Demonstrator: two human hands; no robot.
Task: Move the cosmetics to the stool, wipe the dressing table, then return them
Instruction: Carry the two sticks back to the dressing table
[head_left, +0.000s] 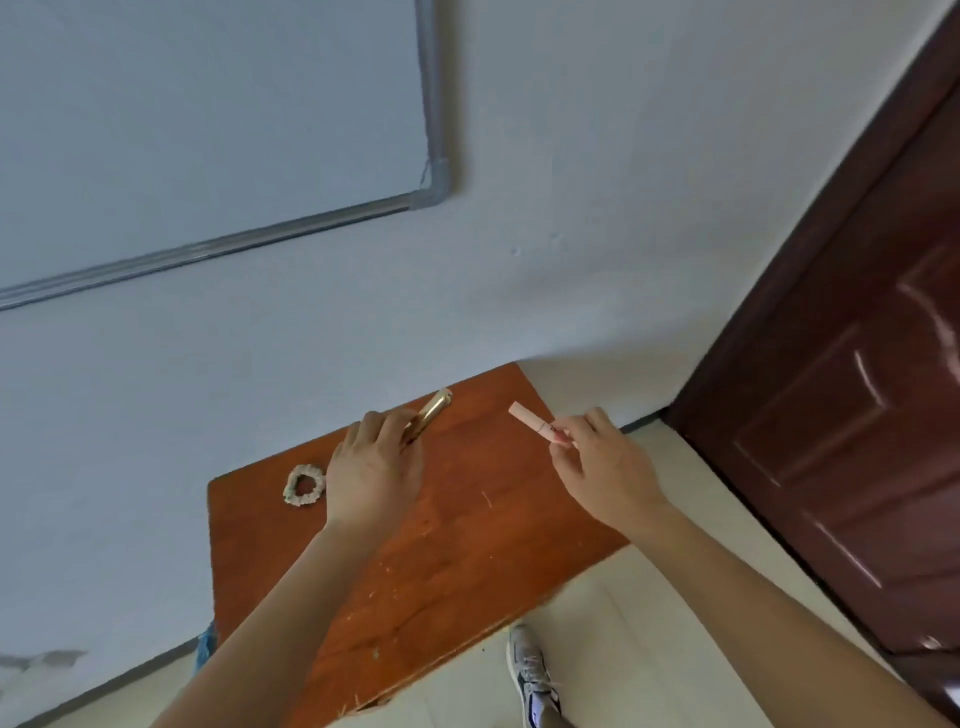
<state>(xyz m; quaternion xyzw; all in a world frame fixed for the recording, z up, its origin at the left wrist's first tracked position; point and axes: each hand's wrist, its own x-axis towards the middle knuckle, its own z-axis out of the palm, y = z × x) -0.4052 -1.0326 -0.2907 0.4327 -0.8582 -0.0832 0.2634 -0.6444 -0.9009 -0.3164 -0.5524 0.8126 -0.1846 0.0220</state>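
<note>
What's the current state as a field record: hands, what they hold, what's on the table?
left hand: grips gold tube near the table's far edge; tube-table contact unclear
right hand: pinches pink tube by one end, over the table's right side
table: reddish wood, scratched
on table: pale hair tie, left of the left hand
stool: not in view
surroundings: whiteboard on wall, dark door at right
</note>
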